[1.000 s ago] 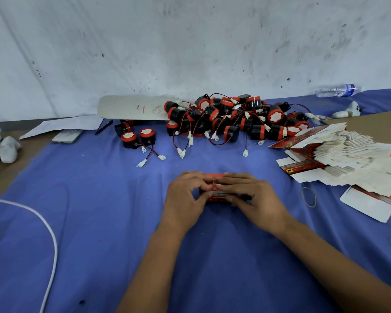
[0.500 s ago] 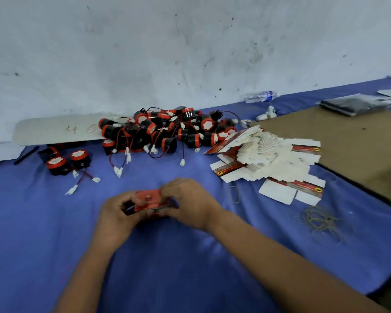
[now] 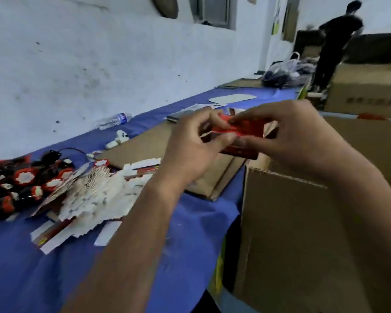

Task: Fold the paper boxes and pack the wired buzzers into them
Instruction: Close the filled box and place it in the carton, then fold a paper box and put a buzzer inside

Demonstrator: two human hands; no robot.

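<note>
**packer_q:** So where's the risk here? The small red box (image 3: pixel 239 134) is held up in the air, off the desk (image 3: pixel 190 222), out past its right edge and over the big open carton (image 3: pixel 291 233).

**foldfix:** The grip, mostly. The box is pinched by both hands: the left hand (image 3: pixel 190 150) has fingers curled on the left end, where a flap looks half tucked, and the right hand (image 3: pixel 296 134) is wrapped round the right end. If the flap is forced in crooked, the thin card gets creased or torn, probably.

**packer_q:** And whether a buzzer is inside?

**foldfix:** Can't be told, the box is mostly covered by fingers and it's blurry. If one is inside and an end isn't shut, it could slip out into the carton when the box is let go.

**packer_q:** The rest of the stock?

**foldfix:** The wired buzzers (image 3: pixel 25 179) are heaped at the desk's left side, with the flat box blanks (image 3: pixel 95 195) piled just beside them. Both are well apart from the hands, so nothing there gets knocked.
</note>
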